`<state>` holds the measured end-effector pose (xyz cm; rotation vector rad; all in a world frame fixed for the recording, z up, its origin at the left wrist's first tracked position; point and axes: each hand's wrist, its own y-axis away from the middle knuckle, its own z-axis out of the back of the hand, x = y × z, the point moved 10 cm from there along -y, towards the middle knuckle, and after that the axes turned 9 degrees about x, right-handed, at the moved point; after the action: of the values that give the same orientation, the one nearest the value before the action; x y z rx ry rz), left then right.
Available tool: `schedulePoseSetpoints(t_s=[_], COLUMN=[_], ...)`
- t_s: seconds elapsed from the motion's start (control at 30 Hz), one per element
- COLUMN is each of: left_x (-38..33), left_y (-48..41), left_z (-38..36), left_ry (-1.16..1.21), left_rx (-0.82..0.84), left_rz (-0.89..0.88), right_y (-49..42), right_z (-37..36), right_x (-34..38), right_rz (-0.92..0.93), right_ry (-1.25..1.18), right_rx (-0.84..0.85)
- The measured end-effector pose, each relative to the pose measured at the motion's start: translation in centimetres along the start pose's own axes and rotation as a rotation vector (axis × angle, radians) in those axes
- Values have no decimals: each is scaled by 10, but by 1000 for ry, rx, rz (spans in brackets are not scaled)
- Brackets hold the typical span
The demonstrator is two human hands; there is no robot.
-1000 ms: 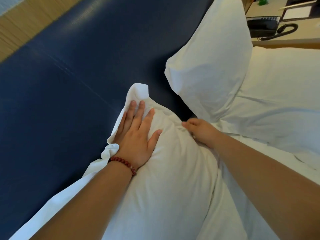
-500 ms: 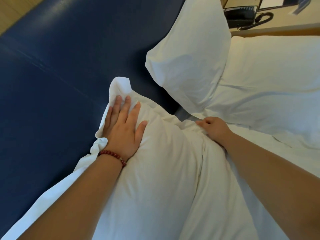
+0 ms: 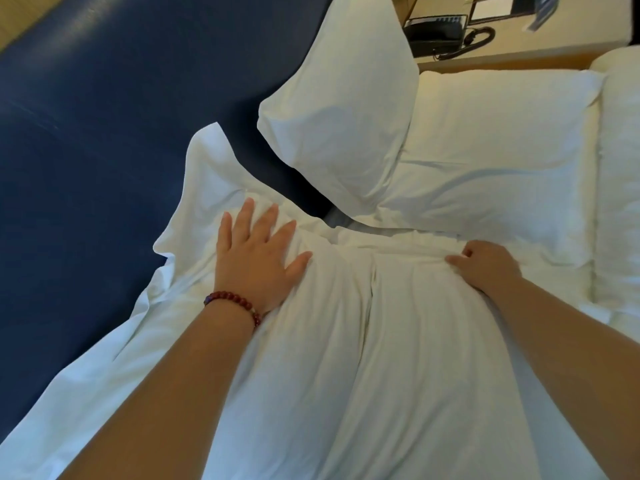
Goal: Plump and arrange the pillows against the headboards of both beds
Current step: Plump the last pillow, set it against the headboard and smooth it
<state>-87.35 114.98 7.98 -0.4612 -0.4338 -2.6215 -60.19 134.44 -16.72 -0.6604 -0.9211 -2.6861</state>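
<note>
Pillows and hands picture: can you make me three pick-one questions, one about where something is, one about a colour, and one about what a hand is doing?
1. Where is the telephone?
A. on the bedside table
B. on a pillow
C. on the floor

2. What colour is the headboard?
A. red
B. dark blue
C. green

3. What is the left hand doing?
A. holding the telephone
B. making a fist
C. pressing flat on the near pillow

Answers: 1 A, it sits on the wooden top. 2 B, the padded panel is dark blue. 3 C, its fingers lie spread on the white cover.
</note>
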Motion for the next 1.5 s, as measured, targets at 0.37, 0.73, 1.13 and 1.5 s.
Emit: schedulePoseSetpoints(t_s=[0.37, 0.73, 1.13, 1.5], left_x=[-58, -74, -70, -105], left_y=[18, -1, -15, 21], left_z=[-26, 7, -5, -29], left_ry=[-172, -29, -63, 61], left_rx=[53, -528, -528, -220], left_rz=[-35, -223, -208, -202], right_y=[61, 66, 60, 119], right_z=[-21, 0, 13, -20], right_x=[13, 28, 29, 35], right_rz=[-1, 113, 124, 38], right_ry=[287, 349, 318, 254], right_rx=[-56, -387, -474, -421])
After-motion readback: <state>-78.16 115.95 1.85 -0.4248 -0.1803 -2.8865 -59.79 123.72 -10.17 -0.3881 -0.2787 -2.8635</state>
